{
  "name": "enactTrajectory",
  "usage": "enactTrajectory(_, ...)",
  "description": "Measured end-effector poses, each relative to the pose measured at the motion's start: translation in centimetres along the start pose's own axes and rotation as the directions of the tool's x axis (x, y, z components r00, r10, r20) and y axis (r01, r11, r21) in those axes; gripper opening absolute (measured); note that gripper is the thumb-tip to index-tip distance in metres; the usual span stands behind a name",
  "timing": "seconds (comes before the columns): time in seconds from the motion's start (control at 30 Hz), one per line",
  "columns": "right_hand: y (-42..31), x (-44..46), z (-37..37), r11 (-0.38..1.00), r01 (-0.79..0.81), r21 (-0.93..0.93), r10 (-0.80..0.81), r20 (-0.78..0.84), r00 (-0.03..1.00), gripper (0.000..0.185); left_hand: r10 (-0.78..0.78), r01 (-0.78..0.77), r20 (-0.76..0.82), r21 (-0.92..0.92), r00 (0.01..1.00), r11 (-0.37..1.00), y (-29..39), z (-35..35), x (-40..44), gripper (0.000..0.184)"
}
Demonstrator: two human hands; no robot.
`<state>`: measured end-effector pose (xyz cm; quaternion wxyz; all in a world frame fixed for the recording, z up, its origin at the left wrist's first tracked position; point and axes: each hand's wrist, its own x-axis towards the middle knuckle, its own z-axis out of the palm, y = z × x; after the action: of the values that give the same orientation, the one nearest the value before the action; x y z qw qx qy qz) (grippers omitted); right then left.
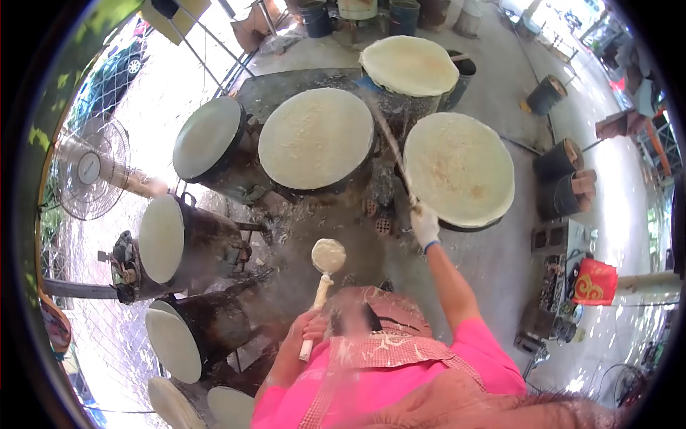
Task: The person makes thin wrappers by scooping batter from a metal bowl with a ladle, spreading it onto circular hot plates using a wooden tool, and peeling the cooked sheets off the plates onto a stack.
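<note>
My left hand (309,327) is closed round the pale handle of a ladle (329,255), held in front of my apron, its round head coated with thick pale batter. My right hand (425,224), in a white glove, grips a long thin stick (389,139) that slants up and away between two griddles. Close beside that hand is the right griddle, covered by a large pale flatbread (457,168) with light brown patches. Another wide flatbread (316,139) covers the middle griddle. The stick's far end is blurred near the back flatbread (409,66).
More round griddle tops stand along the left, including a near-left one (162,238) on a dark drum stove. A standing fan (88,168) is at the far left. Dark buckets (559,159) and a red bag (595,282) are at the right. Batter splashes mark the floor.
</note>
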<state>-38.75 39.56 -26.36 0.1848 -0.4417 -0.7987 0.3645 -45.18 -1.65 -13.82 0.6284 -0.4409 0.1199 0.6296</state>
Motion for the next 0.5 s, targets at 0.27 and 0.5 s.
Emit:
enactTrajectory(0.27,-7.0,4.6,-11.4,0.85,0.058,0.523,0.133,-0.319,0.938,0.015,-0.084,0.085,-0.063,0.003,0.994,0.996,0.9,-2.0,-0.3,0.029)
enactTrajectory(0.5,-0.7,-2.7,-11.1,0.746,0.252,-0.617,-0.324,-0.005,0.946,0.033,-0.184,0.183,0.139,0.019,0.973,0.983,2.6,-6.0,2.3,0.038)
